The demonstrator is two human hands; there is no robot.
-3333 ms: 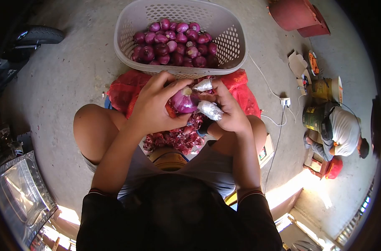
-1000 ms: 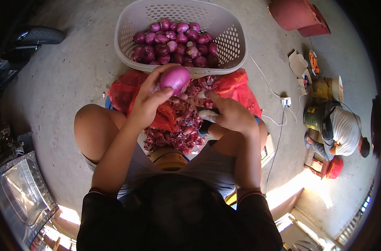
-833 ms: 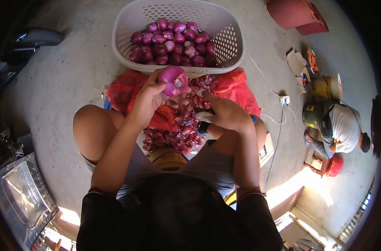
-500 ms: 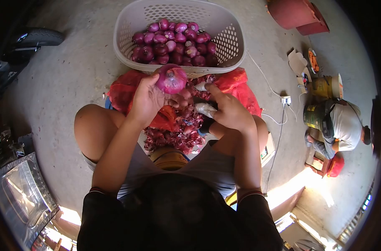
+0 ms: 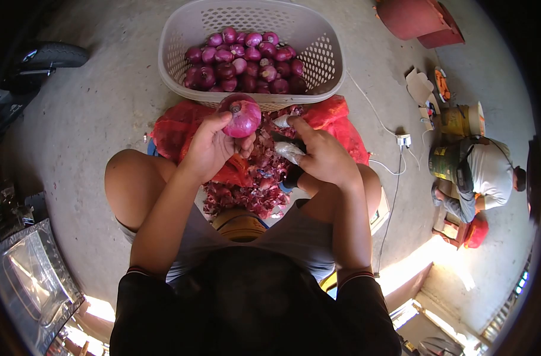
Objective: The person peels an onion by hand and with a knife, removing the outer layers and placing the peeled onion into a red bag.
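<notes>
**Onion held up in one hand, foil-looking tips on the other, basket right up front**

Biggest thing first: the concrete floor (image 5: 110, 113), which everything sits on. Off to the right, another person (image 5: 489, 178) is bent over beside some buckets, well apart from all this.

Next is the big perforated basket (image 5: 312, 26), just past the hands. My guess is it's parked there so it's an easy reach without getting up. The red mesh (image 5: 345, 130) lies on the near side of it, spread low between the knees, with loose purple skins (image 5: 244, 199) heaped on and around it. Looks like a handy spot to catch scraps, imo.

Now the hands. The left hand (image 5: 204, 153) is closed around one purple onion (image 5: 243, 117), thumb on the side and fingers underneath, up over the skins near the basket's rim. One end of it tilts upward, probably so it's easy to see. The right hand (image 5: 334, 159) is open as far as I can see, thumb and forefinger apart and not touching the onion. Its other fingers are hidden, so can't tell about those.

Smallest bit: shiny wraps (image 5: 290, 152) on that thumb and forefinger, maybe there to protect the tips.
</notes>
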